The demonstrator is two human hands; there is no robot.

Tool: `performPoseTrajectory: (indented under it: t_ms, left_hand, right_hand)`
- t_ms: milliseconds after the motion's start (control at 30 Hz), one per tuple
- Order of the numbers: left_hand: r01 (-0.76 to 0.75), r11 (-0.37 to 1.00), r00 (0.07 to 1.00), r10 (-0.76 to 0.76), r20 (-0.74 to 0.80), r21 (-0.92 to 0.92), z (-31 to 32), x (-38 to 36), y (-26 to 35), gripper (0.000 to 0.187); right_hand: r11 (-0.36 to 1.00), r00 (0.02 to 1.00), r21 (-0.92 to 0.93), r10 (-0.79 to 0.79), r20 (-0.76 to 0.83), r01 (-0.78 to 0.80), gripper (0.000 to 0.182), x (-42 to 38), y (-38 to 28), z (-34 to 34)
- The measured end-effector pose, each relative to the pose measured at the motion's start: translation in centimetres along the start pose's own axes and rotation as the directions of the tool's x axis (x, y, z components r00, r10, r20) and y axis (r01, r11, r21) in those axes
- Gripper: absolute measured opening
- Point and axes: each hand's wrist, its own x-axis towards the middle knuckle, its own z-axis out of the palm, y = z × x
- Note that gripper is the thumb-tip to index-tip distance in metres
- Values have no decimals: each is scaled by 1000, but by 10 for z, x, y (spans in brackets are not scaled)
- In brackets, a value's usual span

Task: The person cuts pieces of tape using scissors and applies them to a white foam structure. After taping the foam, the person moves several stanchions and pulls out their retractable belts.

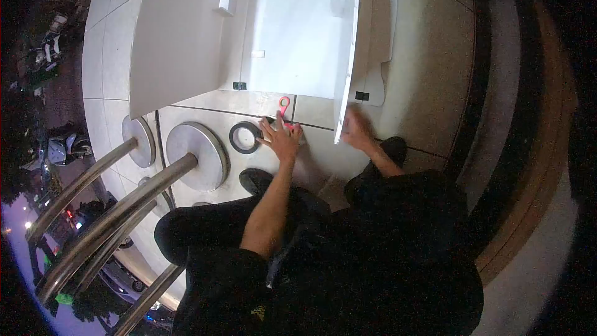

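**A:** What is the left hand [280, 139] doing?

**B:** It lies flat on the tiled floor [429, 74] with fingers spread, not gripping anything. The red-handled scissors [283, 107] sit just beyond its fingertips, touching or nearly so; I cannot tell which. Only one looped plastic handle shows clearly, the blades are hidden behind the fingers.

**A:** And next to it?

**B:** Just to its left lies a black ring of tape [245, 137], round, flat on the floor, with tile showing through its hole.

**A:** The right hand [357, 129]?

**B:** It is blurred. It sits against the lower edge of the white panel [347, 62], a thin stiff sheet standing on edge, but whether it grips or just presses I cannot tell.

**A:** Is that a box?

**B:** It looks like an open white box [186, 37] of smooth flat board, above both hands. Its inside shows bare walls with small tabs; nothing in it that I can make out.

**A:** Further left?

**B:** Brushed metal railing tubes [112, 211] ending in round flat discs on the floor, well left of the tape. Their lower ends are cut off by the frame.
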Motion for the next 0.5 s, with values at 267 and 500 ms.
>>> performPoseTrajectory:
  t_ms: [267, 500]
  left_hand:
    - [-57, 961, 998, 59, -2, -272, -7, -11, 6, 56]
    - [-401, 908, 895, 417, 158, -123, -39, 35, -67, 28]
  right_hand:
    - [656, 808, -503, -305, 505, 562, 85, 13, -28, 48]
    - [666, 894, -602, -265, 361, 441, 56, 18, -12, 82]
